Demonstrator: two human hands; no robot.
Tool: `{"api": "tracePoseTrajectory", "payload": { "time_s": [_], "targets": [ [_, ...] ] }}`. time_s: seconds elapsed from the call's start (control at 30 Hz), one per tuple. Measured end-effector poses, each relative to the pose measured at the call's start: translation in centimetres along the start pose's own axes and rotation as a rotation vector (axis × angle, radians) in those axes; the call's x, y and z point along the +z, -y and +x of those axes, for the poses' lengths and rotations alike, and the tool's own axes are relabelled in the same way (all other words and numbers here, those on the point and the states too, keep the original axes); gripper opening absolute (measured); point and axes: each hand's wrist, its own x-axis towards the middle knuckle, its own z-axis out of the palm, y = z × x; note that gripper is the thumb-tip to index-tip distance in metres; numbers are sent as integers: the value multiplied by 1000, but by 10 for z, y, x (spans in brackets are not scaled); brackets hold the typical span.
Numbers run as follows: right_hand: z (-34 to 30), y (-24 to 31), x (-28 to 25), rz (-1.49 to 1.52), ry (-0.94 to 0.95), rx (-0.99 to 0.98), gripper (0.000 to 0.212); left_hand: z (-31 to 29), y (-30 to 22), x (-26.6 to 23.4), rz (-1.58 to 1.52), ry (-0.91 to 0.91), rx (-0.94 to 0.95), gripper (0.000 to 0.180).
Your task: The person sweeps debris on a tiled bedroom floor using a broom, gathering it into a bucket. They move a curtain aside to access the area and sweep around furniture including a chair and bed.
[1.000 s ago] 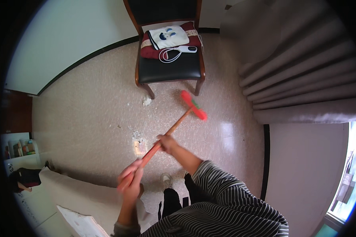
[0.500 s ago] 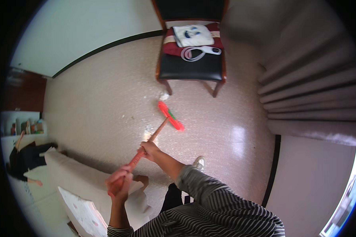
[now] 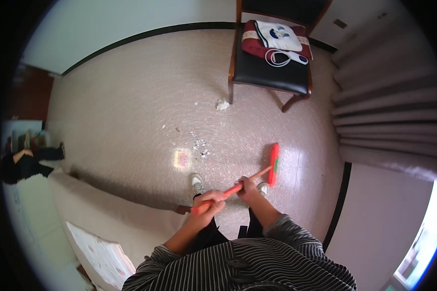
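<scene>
Both my hands are closed round the handle of a broom (image 3: pixel 274 165) with a red and green head. My left hand (image 3: pixel 208 202) grips the handle near its top end, and my right hand (image 3: pixel 247 188) holds it lower down. The broom head is on the floor (image 3: pixel 131 102) to the right, beside my right shoe (image 3: pixel 262 188). Scattered white bits of litter (image 3: pixel 199 147) lie ahead of my left shoe (image 3: pixel 197 182). A crumpled white clump (image 3: pixel 222 105) lies near the chair's front leg.
A black-seated wooden chair (image 3: pixel 269 77) ahead holds folded cloths (image 3: pixel 279 39) and a white cord with a controller (image 3: pixel 296 56). Grey curtains (image 3: pixel 388 111) hang at right. A covered sofa (image 3: pixel 107 194) stands at left, with another person (image 3: pixel 34 157) in dark clothes beyond it.
The broom has swung from ahead of me to the right, and both hands have moved right with it. Litter near its earlier place shows more plainly. My view has shifted.
</scene>
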Motion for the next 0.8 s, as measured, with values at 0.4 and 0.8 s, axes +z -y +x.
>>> {"api": "tracePoseTrajectory", "payload": {
  "time_s": [0.4, 0.8],
  "targets": [
    [37, -222, 326, 41, 275, 157, 6, -14, -118, -280, 375, -334, 165, 16],
    [-22, -127, 305, -161, 144, -11, 11, 13, -155, -269, 214, -242, 86, 11]
  ]
}}
